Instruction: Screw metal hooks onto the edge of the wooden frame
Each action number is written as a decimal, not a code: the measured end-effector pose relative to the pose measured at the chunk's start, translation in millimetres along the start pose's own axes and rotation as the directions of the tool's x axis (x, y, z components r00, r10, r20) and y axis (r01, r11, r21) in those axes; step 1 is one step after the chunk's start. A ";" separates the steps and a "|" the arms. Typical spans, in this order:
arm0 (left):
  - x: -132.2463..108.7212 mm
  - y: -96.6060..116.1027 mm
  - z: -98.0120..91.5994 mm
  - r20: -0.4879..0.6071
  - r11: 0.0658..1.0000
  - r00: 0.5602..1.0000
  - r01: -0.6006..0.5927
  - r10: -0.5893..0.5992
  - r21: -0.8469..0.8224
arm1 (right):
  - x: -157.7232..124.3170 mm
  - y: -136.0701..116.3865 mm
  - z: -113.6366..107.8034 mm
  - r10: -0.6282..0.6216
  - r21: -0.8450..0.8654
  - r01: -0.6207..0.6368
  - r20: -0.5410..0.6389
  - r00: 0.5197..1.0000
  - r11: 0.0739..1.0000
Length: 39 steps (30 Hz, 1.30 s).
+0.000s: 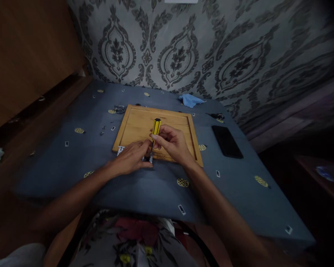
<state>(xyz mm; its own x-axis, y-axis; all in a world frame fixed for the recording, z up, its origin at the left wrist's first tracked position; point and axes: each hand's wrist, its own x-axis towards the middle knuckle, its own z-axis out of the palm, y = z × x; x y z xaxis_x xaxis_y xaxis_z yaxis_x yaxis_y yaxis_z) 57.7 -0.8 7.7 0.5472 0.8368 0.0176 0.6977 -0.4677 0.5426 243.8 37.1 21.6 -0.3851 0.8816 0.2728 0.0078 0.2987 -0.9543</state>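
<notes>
A wooden panel with a raised frame (167, 126) lies on the blue patterned tablecloth. At its near edge sits a metal hinge (148, 159), partly covered by my fingers. My left hand (133, 155) grips the hinge between thumb and fingers. In my right hand (171, 141) is a screwdriver with a yellow and black handle (156, 127), held upright, its shaft pointing down at the hinge. The exact contact of its tip is too small to tell. Another metal piece (120, 150) shows at the panel's near left corner, beside my left hand.
Several small screws (102, 130) lie left of the panel, with a small bundle (119, 109) behind them. A blue cloth (191, 100) is at the back. A black phone (227, 141) and a small dark item (215, 116) lie to the right. Patterned wallpaper rises behind the table.
</notes>
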 end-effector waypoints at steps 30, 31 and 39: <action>-0.7 2.1 -2.4 0.004 0.999 1.000 0.007 -0.007 -0.032 | -5.9 8.5 -3.0 -0.036 0.013 0.037 -0.113 0.993 0.999; -0.7 2.2 -2.6 0.007 0.999 1.000 0.006 -0.006 -0.033 | -6.0 8.6 -3.3 -0.035 0.006 0.036 -0.109 0.993 0.999; -0.5 2.2 -2.4 0.006 1.000 1.000 0.007 -0.006 -0.024 | -6.8 11.3 -1.5 -0.048 0.037 0.052 -0.097 0.994 0.998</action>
<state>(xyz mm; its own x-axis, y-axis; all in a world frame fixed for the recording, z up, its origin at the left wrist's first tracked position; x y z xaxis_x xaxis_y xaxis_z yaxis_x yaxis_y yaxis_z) 57.9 -1.5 10.9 0.5454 0.8381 0.0091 0.6902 -0.4553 0.5624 247.9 35.1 9.2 -0.2934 0.8977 0.3288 -0.0462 0.3303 -0.9428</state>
